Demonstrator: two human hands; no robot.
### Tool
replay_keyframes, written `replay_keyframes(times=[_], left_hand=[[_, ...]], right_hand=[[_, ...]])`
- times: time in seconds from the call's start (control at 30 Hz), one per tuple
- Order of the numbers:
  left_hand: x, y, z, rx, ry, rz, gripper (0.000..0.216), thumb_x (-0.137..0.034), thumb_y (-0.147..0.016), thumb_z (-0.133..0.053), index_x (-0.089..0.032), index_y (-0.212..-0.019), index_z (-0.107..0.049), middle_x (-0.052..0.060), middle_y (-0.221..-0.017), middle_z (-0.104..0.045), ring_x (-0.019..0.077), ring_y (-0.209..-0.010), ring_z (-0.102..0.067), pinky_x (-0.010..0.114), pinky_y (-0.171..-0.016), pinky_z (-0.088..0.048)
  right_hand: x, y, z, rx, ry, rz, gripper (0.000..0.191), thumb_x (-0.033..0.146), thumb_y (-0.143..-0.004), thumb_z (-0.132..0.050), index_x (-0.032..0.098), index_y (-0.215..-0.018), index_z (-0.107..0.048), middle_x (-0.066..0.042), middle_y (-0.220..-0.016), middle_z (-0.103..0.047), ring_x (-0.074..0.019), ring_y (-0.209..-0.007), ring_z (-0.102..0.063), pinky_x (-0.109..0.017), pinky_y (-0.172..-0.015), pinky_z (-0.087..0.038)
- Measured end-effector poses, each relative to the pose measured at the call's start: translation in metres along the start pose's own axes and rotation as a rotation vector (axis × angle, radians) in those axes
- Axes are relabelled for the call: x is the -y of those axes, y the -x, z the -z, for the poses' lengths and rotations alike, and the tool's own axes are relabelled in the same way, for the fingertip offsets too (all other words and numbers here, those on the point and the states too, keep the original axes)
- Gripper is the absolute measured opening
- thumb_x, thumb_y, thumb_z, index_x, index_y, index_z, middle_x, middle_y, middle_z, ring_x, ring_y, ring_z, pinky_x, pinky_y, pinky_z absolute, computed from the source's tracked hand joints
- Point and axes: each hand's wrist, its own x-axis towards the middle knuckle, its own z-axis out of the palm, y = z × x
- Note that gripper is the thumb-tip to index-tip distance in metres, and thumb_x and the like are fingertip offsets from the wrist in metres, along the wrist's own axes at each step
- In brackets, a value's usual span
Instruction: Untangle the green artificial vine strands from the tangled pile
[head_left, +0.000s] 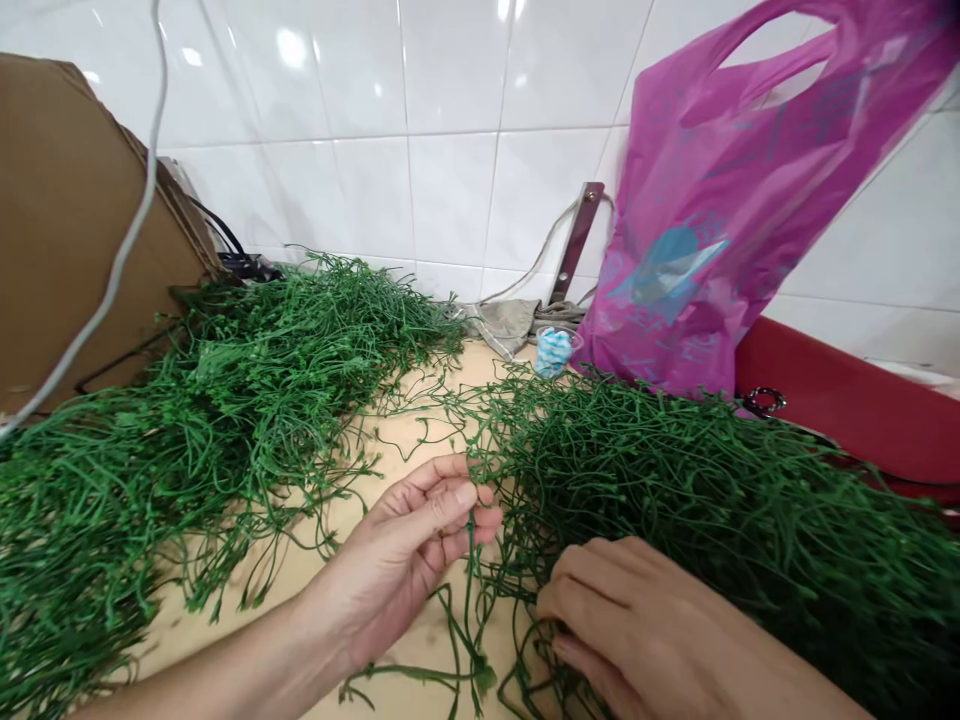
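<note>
My left hand [431, 540] is closed in a pinch between thumb and fingers on a thin green artificial plant stem [471, 570], which hangs down toward the tabletop. At the near left edge of the right-hand pile of green stems [675, 470], my right hand [607, 610] rests low with its fingers curled downward. Its fingertips are mostly hidden, so what they grip cannot be made out. Loose stems [450, 675] lie on the table below and between both hands. Another big heap of green stems [262, 370] spreads along the left side.
A cardboard box [82, 230] stands at the left, with a white cable [124, 240] hanging in front. Toward the back are a small clear cup with blue-and-white contents [553, 352], a metal bracket [577, 245], a purple plastic bag [720, 220] and a red item [847, 400]. White tiles [450, 70] cover the wall.
</note>
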Motion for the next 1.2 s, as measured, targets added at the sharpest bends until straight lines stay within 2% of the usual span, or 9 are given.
replay_keyframes(times=[0.1,0.3,0.47,0.67,0.73,0.87,0.97,1.03,1.2], left_hand=[[0.001,0.001,0.0,0.01,0.008,0.03,0.023,-0.011,-0.073,-0.082,-0.014,-0.091,-0.068,0.004,-0.08,-0.074,0.0079,-0.063,-0.067,0.016,-0.063,-0.055],[0.006,0.001,0.002,0.054,-0.061,0.042,0.018,-0.019,-0.075,-0.083,-0.014,-0.086,-0.07,0.001,-0.072,-0.07,0.0047,-0.057,-0.062,0.012,-0.058,-0.05],[0.01,0.004,0.001,0.066,-0.13,0.027,0.02,-0.022,-0.069,-0.087,-0.015,-0.082,-0.073,-0.003,-0.067,-0.065,0.0043,-0.057,-0.062,0.011,-0.058,-0.048],[0.01,0.002,0.003,0.03,-0.106,0.088,0.018,-0.022,-0.07,-0.086,-0.013,-0.079,-0.074,0.0,-0.067,-0.068,0.006,-0.058,-0.064,0.012,-0.057,-0.05],[0.009,0.001,0.004,-0.013,-0.052,0.095,0.017,-0.02,-0.07,-0.087,-0.013,-0.079,-0.074,0.001,-0.07,-0.07,0.0077,-0.059,-0.065,0.014,-0.059,-0.052],[0.009,-0.002,0.005,-0.059,0.017,0.099,0.02,-0.018,-0.066,-0.089,-0.013,-0.08,-0.075,0.0,-0.069,-0.07,0.0083,-0.059,-0.066,0.016,-0.06,-0.054],[0.01,-0.002,0.004,-0.01,-0.021,0.121,0.018,-0.021,-0.069,-0.087,-0.012,-0.079,-0.076,0.001,-0.071,-0.071,0.0066,-0.057,-0.065,0.014,-0.059,-0.054],[0.012,-0.001,0.003,0.025,-0.064,0.137,0.02,-0.023,-0.07,-0.087,-0.011,-0.082,-0.076,0.002,-0.074,-0.072,0.0063,-0.058,-0.065,0.014,-0.06,-0.053],[0.015,-0.001,0.005,0.053,-0.116,0.126,0.021,-0.021,-0.068,-0.088,-0.014,-0.084,-0.076,0.001,-0.075,-0.072,0.0062,-0.059,-0.066,0.013,-0.06,-0.051]], right_hand=[[-0.005,0.0,0.004,-0.19,0.187,-0.021,0.02,0.019,-0.097,-0.045,0.024,-0.084,-0.06,-0.003,-0.081,-0.069,-0.0182,-0.072,-0.066,-0.032,-0.065,-0.053],[-0.001,-0.01,0.0,-0.408,0.161,-0.064,0.017,0.012,-0.094,-0.05,0.021,-0.1,-0.063,-0.005,-0.094,-0.069,-0.0181,-0.091,-0.065,-0.032,-0.083,-0.054],[0.0,-0.013,-0.014,-0.454,0.192,-0.053,0.02,0.012,-0.093,-0.054,0.019,-0.109,-0.065,-0.008,-0.098,-0.067,-0.0201,-0.093,-0.063,-0.036,-0.084,-0.054],[-0.003,-0.01,-0.023,-0.517,0.243,-0.101,0.008,0.015,-0.092,-0.059,0.019,-0.099,-0.06,-0.008,-0.101,-0.067,-0.0224,-0.102,-0.059,-0.037,-0.088,-0.052],[-0.002,-0.002,-0.028,-0.522,0.388,-0.083,0.015,0.015,-0.089,-0.062,0.02,-0.103,-0.063,-0.01,-0.109,-0.067,-0.0273,-0.113,-0.055,-0.041,-0.093,-0.048],[-0.003,0.01,-0.037,-0.365,0.548,0.0,0.031,0.016,-0.09,-0.057,0.021,-0.12,-0.065,-0.011,-0.119,-0.066,-0.0314,-0.112,-0.052,-0.047,-0.091,-0.043],[-0.003,0.004,-0.04,-0.425,0.559,-0.096,0.034,0.015,-0.091,-0.056,0.02,-0.124,-0.064,-0.016,-0.123,-0.058,-0.0326,-0.112,-0.049,-0.049,-0.09,-0.043],[-0.002,-0.004,-0.04,-0.473,0.521,-0.167,0.029,0.017,-0.091,-0.058,0.023,-0.119,-0.065,-0.016,-0.128,-0.052,-0.0331,-0.116,-0.046,-0.05,-0.093,-0.042],[-0.004,-0.009,-0.04,-0.426,0.338,-0.2,0.016,0.012,-0.091,-0.055,0.021,-0.094,-0.068,-0.013,-0.134,-0.051,-0.0314,-0.124,-0.043,-0.048,-0.1,-0.041]])
